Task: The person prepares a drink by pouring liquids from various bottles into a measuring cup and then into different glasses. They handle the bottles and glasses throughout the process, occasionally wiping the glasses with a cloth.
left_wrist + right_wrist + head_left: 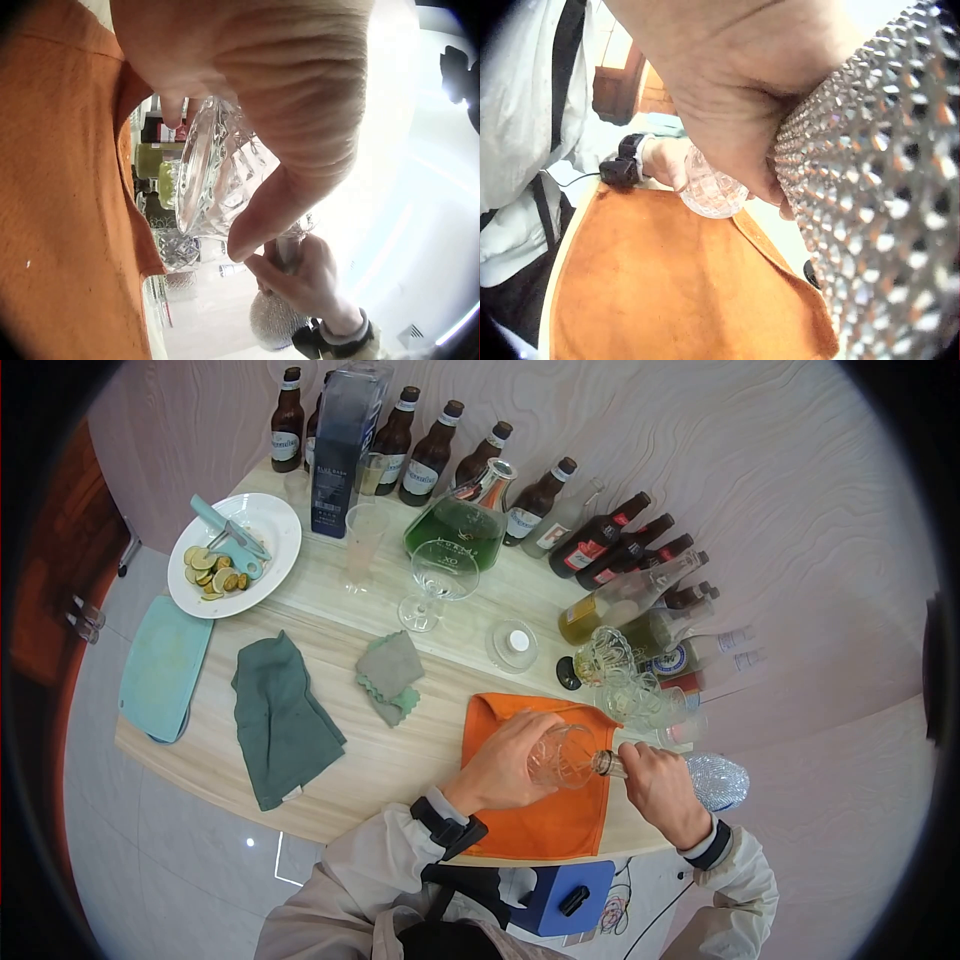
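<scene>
My left hand grips a clear cut-glass vessel above an orange cloth; its facets show between thumb and fingers in the left wrist view. My right hand holds the neck of a bottle covered in sparkling studs, tipped sideways with its mouth at the glass. In the right wrist view the studded bottle fills the right side, and the glass is in the left hand. Whether liquid is flowing cannot be told.
Several bottles line the back, beside a green-filled decanter. Glasses crowd the right side. A stemmed glass, grey cloth, dark green cloth, plate of sliced citrus and teal board stand or lie leftward.
</scene>
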Motion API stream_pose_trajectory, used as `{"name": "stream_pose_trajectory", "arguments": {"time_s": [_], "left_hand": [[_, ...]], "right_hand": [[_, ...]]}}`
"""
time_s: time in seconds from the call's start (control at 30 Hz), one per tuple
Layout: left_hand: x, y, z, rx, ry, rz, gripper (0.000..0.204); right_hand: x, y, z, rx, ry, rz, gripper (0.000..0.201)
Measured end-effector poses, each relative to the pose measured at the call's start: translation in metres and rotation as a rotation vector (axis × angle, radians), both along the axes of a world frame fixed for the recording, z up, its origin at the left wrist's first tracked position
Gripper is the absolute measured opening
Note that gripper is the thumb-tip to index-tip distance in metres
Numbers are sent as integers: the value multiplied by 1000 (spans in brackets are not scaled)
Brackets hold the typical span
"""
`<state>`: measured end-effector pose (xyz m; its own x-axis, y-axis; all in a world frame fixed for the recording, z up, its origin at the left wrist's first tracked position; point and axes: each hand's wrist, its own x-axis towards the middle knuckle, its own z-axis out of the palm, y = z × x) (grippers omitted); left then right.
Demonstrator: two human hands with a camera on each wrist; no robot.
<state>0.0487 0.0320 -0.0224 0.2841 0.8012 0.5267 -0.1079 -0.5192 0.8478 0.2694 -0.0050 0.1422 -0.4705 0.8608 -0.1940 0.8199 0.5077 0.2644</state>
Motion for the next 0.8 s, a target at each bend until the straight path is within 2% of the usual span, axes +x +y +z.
{"name": "stream_pose_trajectory", "arguments": {"time_s": [0.13,0.27,0.33,0.5,0.73,0.8], "left_hand": [[-1,-1,0,-72,-3,-60,81],[-1,-2,0,-71,14,-54,82],[-1,-1,1,3,18,7,81],[-1,-1,0,-17,19,-2,81],[-1,-1,3,-25,0,-11,82],[-1,-1,2,-26,3,-10,83]], "right_hand": [[1,0,-1,11,12,2,18],[1,0,-1,12,5,5,18],[1,-1,-1,13,3,8,18],[1,-2,-3,-15,30,-53,22],[0,-1,-1,14,8,4,18],[0,-1,-1,-17,26,-43,23]]}}
